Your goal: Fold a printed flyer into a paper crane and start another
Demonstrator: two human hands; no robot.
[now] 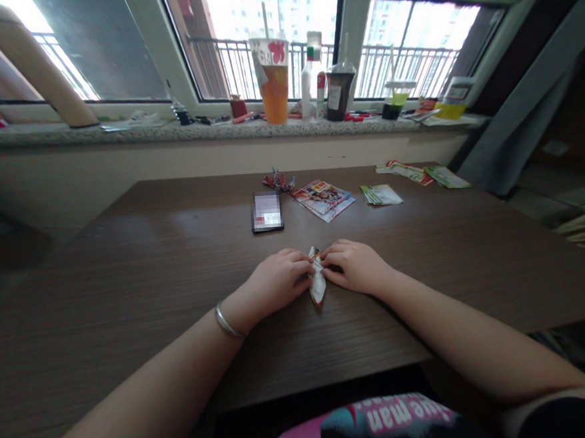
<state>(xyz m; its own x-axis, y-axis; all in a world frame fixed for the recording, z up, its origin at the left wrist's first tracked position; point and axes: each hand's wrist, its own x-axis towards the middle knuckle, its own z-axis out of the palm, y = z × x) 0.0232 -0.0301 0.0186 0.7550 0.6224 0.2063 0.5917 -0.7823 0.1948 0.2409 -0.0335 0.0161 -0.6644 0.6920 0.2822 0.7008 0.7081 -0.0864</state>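
Note:
A small strip of folded paper [318,285], whitish with coloured edges and pointed at its near end, lies on the table between my hands. My left hand [286,276], with a silver bangle at the wrist, has its fingers curled on the paper's left edge. From the other side, my right hand [353,265] grips the right edge with bent fingers and thumb. Some fingertips are hidden. Beyond them are a phone [266,212] with a blurred screen, square printed sheets [324,199] and a cluster of folded paper pieces [278,180].
On the brown table [153,309], a stack of green-edged cards [381,195] and loose paper strips [409,172] lie at the far right. Along the stone windowsill [131,131] stand a large cup of orange drink [274,93], a bottle [308,88] and a dark cup [338,92].

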